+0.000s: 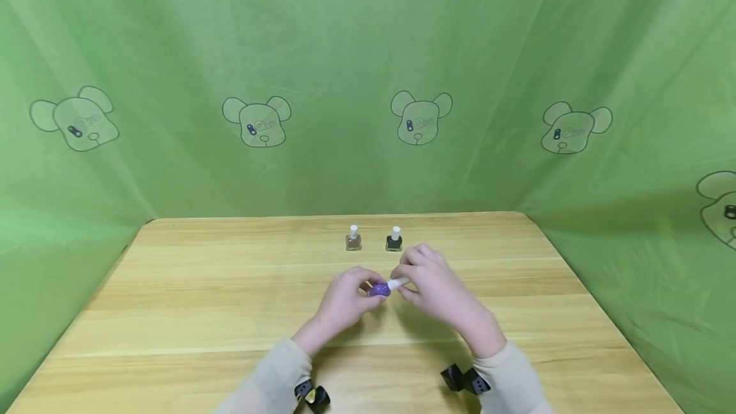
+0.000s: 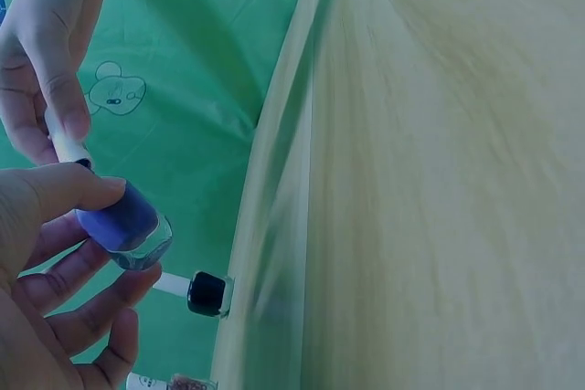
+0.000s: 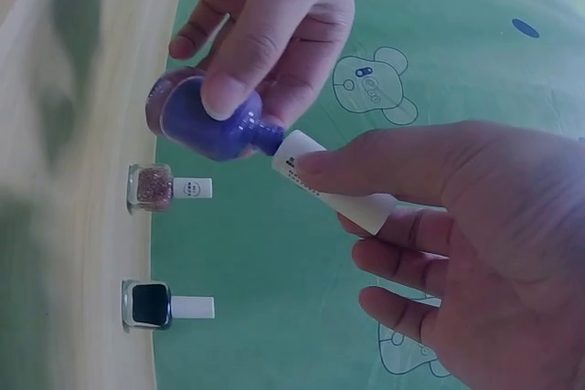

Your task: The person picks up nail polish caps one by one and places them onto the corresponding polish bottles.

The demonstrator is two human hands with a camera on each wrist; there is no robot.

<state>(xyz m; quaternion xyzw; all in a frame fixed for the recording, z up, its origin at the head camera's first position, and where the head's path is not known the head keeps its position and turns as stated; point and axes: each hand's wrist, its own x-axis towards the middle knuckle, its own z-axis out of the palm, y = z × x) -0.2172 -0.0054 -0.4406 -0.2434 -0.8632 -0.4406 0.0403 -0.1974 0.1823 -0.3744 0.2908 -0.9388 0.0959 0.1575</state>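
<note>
Over the table, my left hand (image 1: 347,299) grips a purple nail polish bottle (image 3: 203,121) between thumb and fingers, the bottle tilted onto its side. My right hand (image 1: 434,286) pinches the bottle's long white cap (image 3: 334,184). In the right wrist view the purple neck shows right at the cap's open end. The brush is hidden. Farther back stand two more bottles with white caps on: a glittery pinkish-brown nail polish (image 1: 353,241) and a black nail polish (image 1: 393,243), the black one nearer my right hand.
The light wooden table (image 1: 218,312) reaches back to a green curtain (image 1: 345,171) printed with bear heads, which also hangs along both sides. Black wrist devices (image 1: 466,380) sit at both beige sleeves (image 1: 514,379).
</note>
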